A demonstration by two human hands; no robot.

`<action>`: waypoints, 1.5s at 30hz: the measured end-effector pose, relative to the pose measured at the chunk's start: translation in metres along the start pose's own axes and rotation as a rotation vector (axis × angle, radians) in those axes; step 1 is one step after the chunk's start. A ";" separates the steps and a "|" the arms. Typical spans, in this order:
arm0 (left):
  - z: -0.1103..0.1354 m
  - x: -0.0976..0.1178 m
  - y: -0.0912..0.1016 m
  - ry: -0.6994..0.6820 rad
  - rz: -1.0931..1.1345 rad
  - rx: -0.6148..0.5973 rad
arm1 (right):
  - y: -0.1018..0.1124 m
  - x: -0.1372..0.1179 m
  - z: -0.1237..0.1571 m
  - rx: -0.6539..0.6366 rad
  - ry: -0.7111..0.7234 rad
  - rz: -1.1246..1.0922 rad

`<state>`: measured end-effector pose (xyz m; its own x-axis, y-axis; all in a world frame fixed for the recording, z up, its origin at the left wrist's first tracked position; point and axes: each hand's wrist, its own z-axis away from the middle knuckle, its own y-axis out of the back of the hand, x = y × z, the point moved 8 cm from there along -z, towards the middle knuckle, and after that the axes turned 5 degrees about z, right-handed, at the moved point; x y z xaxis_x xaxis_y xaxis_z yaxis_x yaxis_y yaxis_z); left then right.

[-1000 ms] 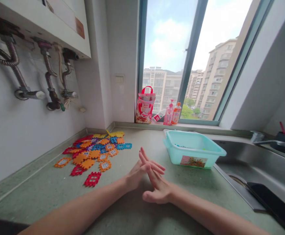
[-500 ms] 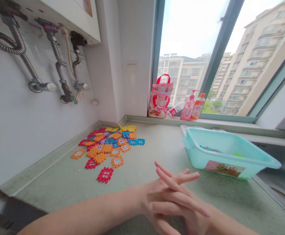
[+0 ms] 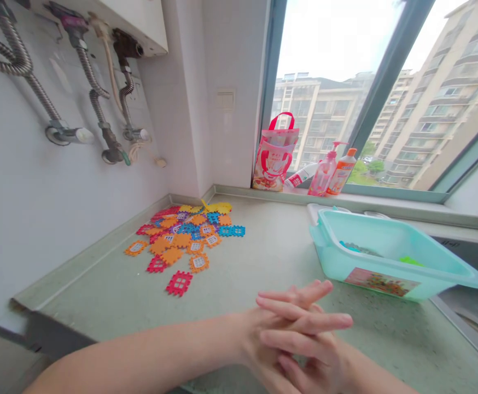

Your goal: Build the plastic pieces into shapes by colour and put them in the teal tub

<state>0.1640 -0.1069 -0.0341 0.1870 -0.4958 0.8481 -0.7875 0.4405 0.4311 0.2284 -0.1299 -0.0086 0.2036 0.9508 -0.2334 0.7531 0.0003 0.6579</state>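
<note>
Low in the head view, my left hand (image 3: 259, 339) and my right hand (image 3: 330, 355) are laced together over the counter. Their fingers are stretched out and pass between one another, and no object shows in either. Some fingertips and both palms are hidden by the overlap. To the left lies a pile of notched plastic building pieces (image 3: 171, 255), orange, red, blue, purple and yellow, several with window shapes. A red window piece (image 3: 179, 283) sits nearest my hands. On the right stands a pale turquoise plastic basin (image 3: 333, 262) with grey-blue and green things inside.
Right of the basin is a metal sink (image 3: 464, 268). Along the windowsill stand a red-handled bag (image 3: 274, 164), a pink pump bottle (image 3: 323, 175) and an orange-capped bottle (image 3: 341, 172), with another bottle (image 3: 302, 175) leaning between. Metal hoses (image 3: 89, 76) hang on the left wall.
My interlaced fingers have slid further between each other and the hands sit slightly lower. The whole view has shifted a little; the pieces and the basin have not been moved.
</note>
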 end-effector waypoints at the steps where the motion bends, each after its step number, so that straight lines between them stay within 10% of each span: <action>1: -0.004 0.011 0.004 -0.042 -0.013 -0.048 | 0.002 0.001 -0.005 -0.004 -0.044 0.013; 5: -0.020 0.064 0.045 -0.207 -0.258 -0.124 | 0.019 0.009 -0.022 0.071 -0.247 0.025; 9: -0.003 0.077 0.118 -0.050 -0.592 0.079 | 0.014 0.008 -0.028 -0.011 -0.276 0.073; 17: 0.113 -0.015 0.339 0.356 -1.031 0.454 | -0.015 0.004 -0.033 -0.272 -0.177 0.109; 21: 0.117 -0.056 0.402 0.450 -1.022 0.391 | -0.025 0.016 -0.046 -0.269 -0.199 0.116; 30: 0.085 -0.103 0.408 0.460 -1.142 0.336 | -0.036 0.068 -0.111 -0.240 -0.209 0.397; 38: 0.099 -0.065 0.412 0.293 -1.157 0.552 | -0.087 0.186 -0.201 -0.420 -0.604 0.587; 45: 0.065 -0.011 0.292 -0.180 -1.033 0.185 | -0.106 0.209 -0.207 -0.447 -0.706 0.595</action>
<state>-0.1058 -0.0212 0.0626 0.7378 -0.6742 0.0328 -0.3762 -0.3703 0.8493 0.0618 0.1334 0.0215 0.8984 0.4358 -0.0554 0.1373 -0.1586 0.9778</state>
